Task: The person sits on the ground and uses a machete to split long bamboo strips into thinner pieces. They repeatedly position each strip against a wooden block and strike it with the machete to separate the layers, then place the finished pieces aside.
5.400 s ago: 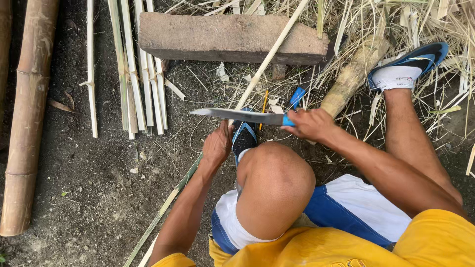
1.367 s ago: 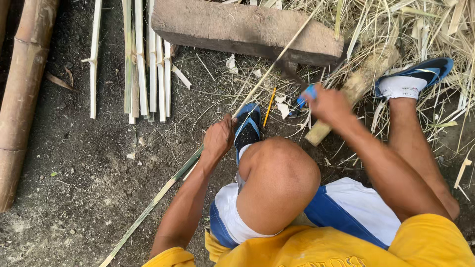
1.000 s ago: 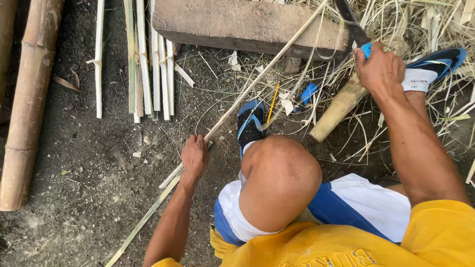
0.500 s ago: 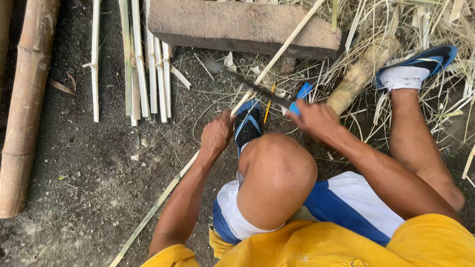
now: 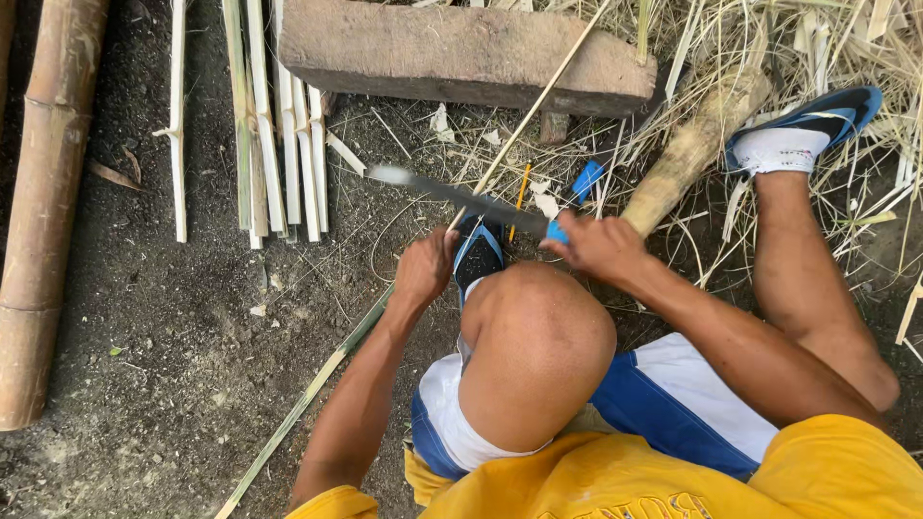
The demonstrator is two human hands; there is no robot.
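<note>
One bamboo strip (image 5: 519, 125) slanting from block (image 5: 461, 53) down past the knee, left hand (image 5: 423, 269) clenched round it, right hand (image 5: 596, 245) gripping blue-handled knife (image 5: 452, 190) laid across it, split slats (image 5: 279, 135) left, thick pole (image 5: 48, 211) beyond.

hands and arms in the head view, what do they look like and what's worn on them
Both hands, left and right, are bare: no gloves, rings or watch show. The forearms are bare too. Short yellow sleeves cover only the upper arms, part of a yellow shirt.
</note>
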